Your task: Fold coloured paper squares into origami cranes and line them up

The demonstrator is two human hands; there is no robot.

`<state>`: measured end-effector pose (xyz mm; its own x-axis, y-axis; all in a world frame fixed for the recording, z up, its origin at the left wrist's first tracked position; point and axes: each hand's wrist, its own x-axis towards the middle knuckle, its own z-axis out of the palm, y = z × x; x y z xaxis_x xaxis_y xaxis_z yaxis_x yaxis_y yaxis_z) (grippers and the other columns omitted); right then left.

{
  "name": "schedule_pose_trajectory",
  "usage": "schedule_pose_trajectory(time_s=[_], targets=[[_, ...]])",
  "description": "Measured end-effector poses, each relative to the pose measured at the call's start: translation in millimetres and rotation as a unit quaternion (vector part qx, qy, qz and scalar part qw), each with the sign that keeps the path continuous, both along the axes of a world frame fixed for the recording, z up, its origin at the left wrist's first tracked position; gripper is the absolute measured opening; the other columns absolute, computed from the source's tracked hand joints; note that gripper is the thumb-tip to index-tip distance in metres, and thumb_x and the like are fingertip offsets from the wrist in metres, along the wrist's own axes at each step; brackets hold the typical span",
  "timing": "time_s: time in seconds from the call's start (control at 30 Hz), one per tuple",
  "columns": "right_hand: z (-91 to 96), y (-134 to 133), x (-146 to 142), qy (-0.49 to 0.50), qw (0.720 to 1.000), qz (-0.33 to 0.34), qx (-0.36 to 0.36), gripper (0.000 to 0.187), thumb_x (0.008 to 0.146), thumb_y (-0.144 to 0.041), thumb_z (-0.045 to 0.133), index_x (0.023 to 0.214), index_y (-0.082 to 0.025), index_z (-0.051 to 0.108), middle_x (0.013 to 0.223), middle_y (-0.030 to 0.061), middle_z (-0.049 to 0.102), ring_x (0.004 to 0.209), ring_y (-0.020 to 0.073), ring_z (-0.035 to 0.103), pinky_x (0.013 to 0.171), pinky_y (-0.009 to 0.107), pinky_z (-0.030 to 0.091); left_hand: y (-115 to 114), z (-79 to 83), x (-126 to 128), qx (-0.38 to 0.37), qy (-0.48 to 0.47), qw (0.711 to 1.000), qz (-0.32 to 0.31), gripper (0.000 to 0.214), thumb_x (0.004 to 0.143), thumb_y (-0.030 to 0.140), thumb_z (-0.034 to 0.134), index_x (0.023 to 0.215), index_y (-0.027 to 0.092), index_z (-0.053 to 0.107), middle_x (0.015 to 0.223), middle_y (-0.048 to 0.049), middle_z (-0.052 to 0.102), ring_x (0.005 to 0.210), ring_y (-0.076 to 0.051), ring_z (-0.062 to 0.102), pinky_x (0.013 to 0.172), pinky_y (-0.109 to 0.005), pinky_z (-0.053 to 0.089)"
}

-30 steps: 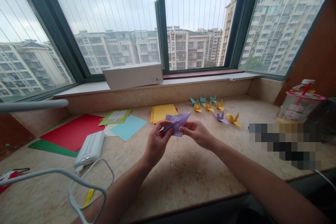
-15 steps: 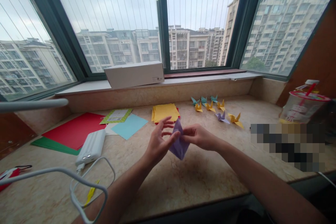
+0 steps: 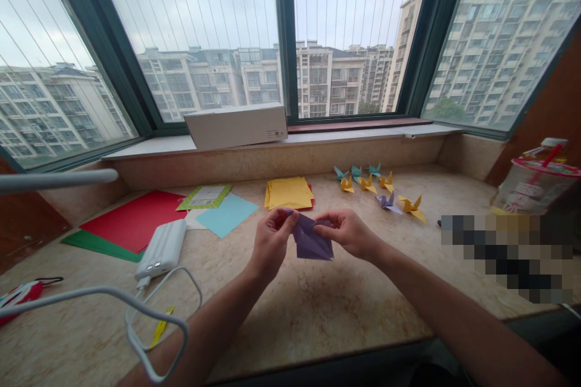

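Note:
A folded piece of purple origami paper (image 3: 314,244) is held above the counter between my two hands. My left hand (image 3: 275,233) pinches its upper left corner between thumb and fingers. On the other side, my right hand (image 3: 348,232) grips the upper right edge, thumb in front. Behind my hands lies a stack of yellow paper squares (image 3: 289,193) with red paper showing under it. Several finished paper cranes stand to the back right, among them a purple crane (image 3: 388,202), a large yellow crane (image 3: 413,208) and a teal crane (image 3: 356,173).
Red sheets (image 3: 136,221), a light blue sheet (image 3: 227,215) and a green-edged packet (image 3: 204,197) lie at the left. A white power bank (image 3: 162,246) with a looping cable (image 3: 131,335) is nearby. A lidded plastic cup (image 3: 529,187) stands right; a white box (image 3: 238,127) rests on the sill.
The purple paper has turned from an upright diamond to a tilted, wider shape. My left hand's raised fingers have curled into a pinch at its corner. The view has shifted slightly.

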<state>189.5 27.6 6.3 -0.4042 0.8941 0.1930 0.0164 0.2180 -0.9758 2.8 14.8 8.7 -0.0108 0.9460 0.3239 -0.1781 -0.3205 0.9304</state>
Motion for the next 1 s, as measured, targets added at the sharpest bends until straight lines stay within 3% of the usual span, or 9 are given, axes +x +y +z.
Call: schedule_pose_trajectory(time_s=[0.17, 0.4, 0.53, 0.87, 1.0], targets=[[5.6, -4.9, -0.4, 0.003, 1.0, -0.025, 0.004, 0.035, 0.081, -0.047, 0.07, 0.091, -0.014, 0.072, 0.08, 0.0056, 0.074, 0.063, 0.0144, 0.065, 0.057, 0.025, 0.049, -2.3, 1.1, 0.6, 0.004, -0.004, 1.0, -0.011, 0.027, 0.081, 0.038, 0.071, 0.079, 0.016, 0.055, 0.071, 0.0025, 0.06, 0.06, -0.009, 0.057, 0.058, -0.021, 0.05], [9.7, -7.0, 5.6, -0.142, 0.975, -0.072, 0.156, 0.028, 0.088, -0.041, 0.062, 0.088, -0.016, 0.075, 0.077, 0.0048, 0.073, 0.064, 0.0156, 0.061, 0.057, 0.026, 0.045, -3.3, 10.2, -10.3, 0.098, 0.21, 0.972, 0.032, 0.018, 0.081, 0.033, 0.07, 0.084, 0.016, 0.067, 0.084, -0.0045, 0.069, 0.078, -0.017, 0.066, 0.071, -0.027, 0.054], [10.3, -8.0, 6.4, -0.176, 0.96, -0.069, 0.206, 0.023, 0.089, -0.037, 0.061, 0.086, -0.018, 0.076, 0.08, 0.0048, 0.074, 0.069, 0.0168, 0.061, 0.064, 0.028, 0.045, -1.6, 8.7, -13.0, 0.168, 0.298, 0.938, 0.057, 0.014, 0.081, 0.029, 0.071, 0.073, 0.018, 0.07, 0.072, -0.0029, 0.07, 0.07, -0.018, 0.064, 0.069, -0.028, 0.052], [16.0, -10.4, 5.5, -0.12, 0.988, -0.037, 0.095, 0.032, 0.087, -0.045, 0.062, 0.088, -0.015, 0.075, 0.071, 0.0042, 0.072, 0.059, 0.0144, 0.059, 0.051, 0.024, 0.044, -1.1, 8.9, -13.0, 0.184, 0.305, 0.93, 0.094, 0.019, 0.084, 0.034, 0.069, 0.073, 0.018, 0.071, 0.069, -0.0014, 0.069, 0.064, -0.016, 0.061, 0.064, -0.025, 0.046], [18.3, -11.0, 6.3, -0.115, 0.988, -0.03, 0.096, 0.033, 0.087, -0.046, 0.061, 0.087, -0.015, 0.074, 0.072, 0.0042, 0.071, 0.061, 0.015, 0.061, 0.052, 0.024, 0.044, -1.7, 8.6, -11.9, 0.182, 0.285, 0.936, 0.098, 0.02, 0.083, 0.036, 0.069, 0.073, 0.019, 0.072, 0.069, -0.0015, 0.07, 0.064, -0.017, 0.061, 0.065, -0.025, 0.045]])
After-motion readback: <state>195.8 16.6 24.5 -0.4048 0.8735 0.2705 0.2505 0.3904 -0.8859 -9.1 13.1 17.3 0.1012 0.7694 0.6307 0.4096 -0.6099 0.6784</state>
